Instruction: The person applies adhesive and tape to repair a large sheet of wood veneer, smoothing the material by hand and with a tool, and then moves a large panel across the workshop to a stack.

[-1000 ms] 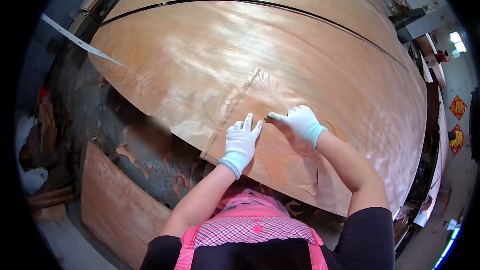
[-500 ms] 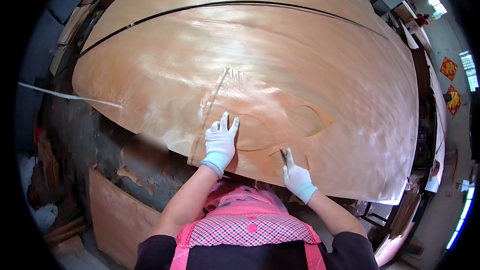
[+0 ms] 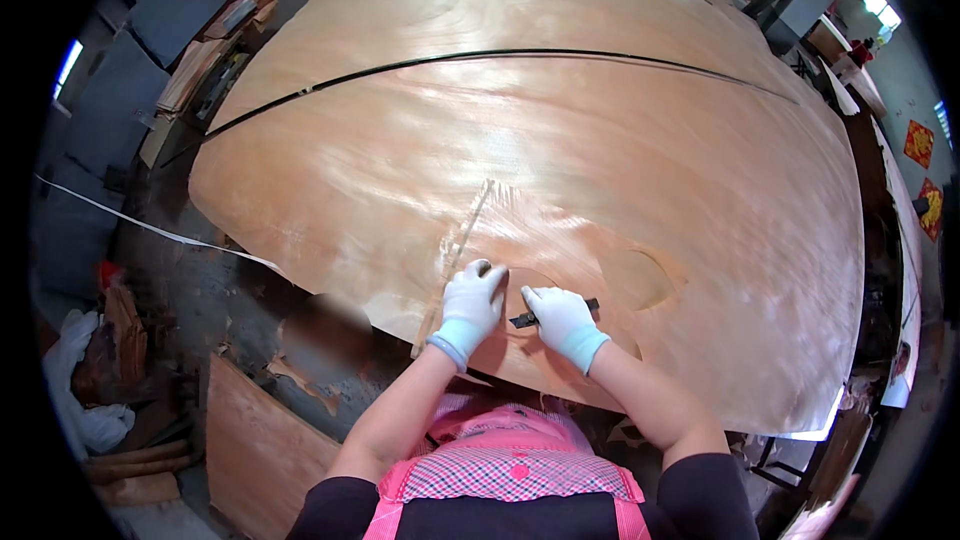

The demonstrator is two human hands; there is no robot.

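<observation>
A thin sheet of veneer [image 3: 530, 220], with a tape-like strip [image 3: 470, 230] along its left side and curved cut outlines, lies on the large plywood board [image 3: 410, 140]. My left hand [image 3: 472, 302], white-gloved, rests on the veneer beside the strip, fingers bent and slightly apart. My right hand [image 3: 562, 320], gloved too, is closed on a black utility knife [image 3: 521, 321], held low over the veneer just right of my left hand. A lighter oval [image 3: 635, 278] shows in the veneer to the right.
A long dark strip [image 3: 440, 56] crosses the board. Stacked boards [image 3: 190, 75] and grey panels [image 3: 165, 5] stand at left; a loose plywood panel [image 3: 250, 430], white plastic bags [image 3: 80, 380] and wood scraps [image 3: 310, 385] lie below. More sheets [image 3: 890, 240] stand along the right.
My right hand dropped toward the board's front edge, then moved up-left with the knife, closer to my left hand. The left hand's fingers have curled. The view has shifted.
</observation>
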